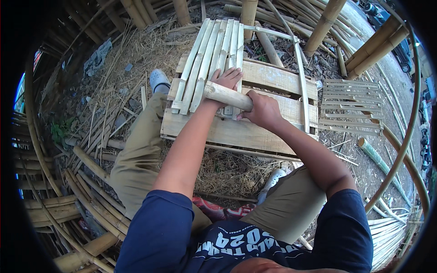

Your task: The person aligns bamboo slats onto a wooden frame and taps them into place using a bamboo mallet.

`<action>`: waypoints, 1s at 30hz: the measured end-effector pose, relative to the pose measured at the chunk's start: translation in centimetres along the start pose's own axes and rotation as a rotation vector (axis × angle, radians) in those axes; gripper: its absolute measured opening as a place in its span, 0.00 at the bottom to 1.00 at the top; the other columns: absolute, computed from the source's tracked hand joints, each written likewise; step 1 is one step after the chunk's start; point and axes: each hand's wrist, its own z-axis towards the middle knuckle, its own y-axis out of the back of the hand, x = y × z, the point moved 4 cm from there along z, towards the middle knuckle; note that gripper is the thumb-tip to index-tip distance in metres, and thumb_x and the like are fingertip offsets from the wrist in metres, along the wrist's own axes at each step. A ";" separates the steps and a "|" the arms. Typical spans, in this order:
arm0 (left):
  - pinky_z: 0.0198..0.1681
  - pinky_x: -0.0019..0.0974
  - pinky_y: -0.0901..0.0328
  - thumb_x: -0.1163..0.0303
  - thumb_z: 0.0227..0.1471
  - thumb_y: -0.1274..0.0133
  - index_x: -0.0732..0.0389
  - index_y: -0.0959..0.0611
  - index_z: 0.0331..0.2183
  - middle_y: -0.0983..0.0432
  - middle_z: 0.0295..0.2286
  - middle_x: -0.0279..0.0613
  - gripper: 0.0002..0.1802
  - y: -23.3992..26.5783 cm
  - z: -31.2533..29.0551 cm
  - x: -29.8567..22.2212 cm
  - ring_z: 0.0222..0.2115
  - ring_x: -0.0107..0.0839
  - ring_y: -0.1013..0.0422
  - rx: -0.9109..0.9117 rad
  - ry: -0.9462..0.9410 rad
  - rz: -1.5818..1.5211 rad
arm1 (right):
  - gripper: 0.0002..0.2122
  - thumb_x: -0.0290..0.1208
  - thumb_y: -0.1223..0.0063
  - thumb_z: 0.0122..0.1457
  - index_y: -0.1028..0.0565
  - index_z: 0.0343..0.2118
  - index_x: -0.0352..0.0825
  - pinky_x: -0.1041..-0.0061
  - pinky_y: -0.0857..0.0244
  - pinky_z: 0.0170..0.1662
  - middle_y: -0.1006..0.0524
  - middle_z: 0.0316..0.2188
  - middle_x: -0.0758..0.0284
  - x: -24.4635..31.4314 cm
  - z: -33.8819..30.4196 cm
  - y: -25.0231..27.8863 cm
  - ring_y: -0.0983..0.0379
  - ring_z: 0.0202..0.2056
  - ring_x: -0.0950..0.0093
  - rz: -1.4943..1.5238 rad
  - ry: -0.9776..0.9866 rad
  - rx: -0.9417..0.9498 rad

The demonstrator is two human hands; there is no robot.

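A wooden pallet [268, 79] lies on the straw-covered ground between my knees. Across its left part rests a panel of bamboo slats [211, 59], reaching away from me. My left hand [226, 78] lies flat on the near end of those slats, fingers spread. My right hand [261, 110] is wrapped around a short bamboo club [226, 95], which crosses just over my left wrist.

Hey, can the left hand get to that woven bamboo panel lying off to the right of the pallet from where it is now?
Probably not directly. The left hand presses on the bamboo slats, and the right hand with its bamboo stick crosses between it and the woven panel beyond the pallet.
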 end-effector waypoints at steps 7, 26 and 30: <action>0.71 0.53 0.51 0.71 0.57 0.51 0.54 0.28 0.64 0.33 0.65 0.35 0.32 0.9 -1.2 0.1 0.68 0.34 0.40 -0.057 -0.024 0.020 | 0.33 0.57 0.26 0.46 0.24 0.44 0.33 0.57 0.25 0.42 0.16 0.33 0.55 0.4 -5.8 5.0 0.17 0.38 0.55 0.051 -0.304 0.037; 0.72 0.53 0.51 0.69 0.63 0.56 0.51 0.29 0.65 0.37 0.67 0.33 0.29 1.3 -0.4 -0.3 0.69 0.32 0.44 0.083 0.089 -0.080 | 0.24 0.32 0.32 0.58 0.30 0.52 0.25 0.71 0.27 0.29 0.22 0.32 0.61 -4.2 -16.8 3.4 0.22 0.26 0.73 0.875 -0.516 0.296; 0.73 0.54 0.52 0.68 0.63 0.56 0.50 0.29 0.65 0.38 0.68 0.31 0.29 1.5 -0.4 -0.4 0.69 0.32 0.44 0.079 0.082 -0.053 | 0.29 0.43 0.35 0.60 0.32 0.56 0.26 0.63 0.26 0.33 0.20 0.32 0.52 -3.3 -15.3 2.9 0.19 0.29 0.64 0.545 -0.404 0.275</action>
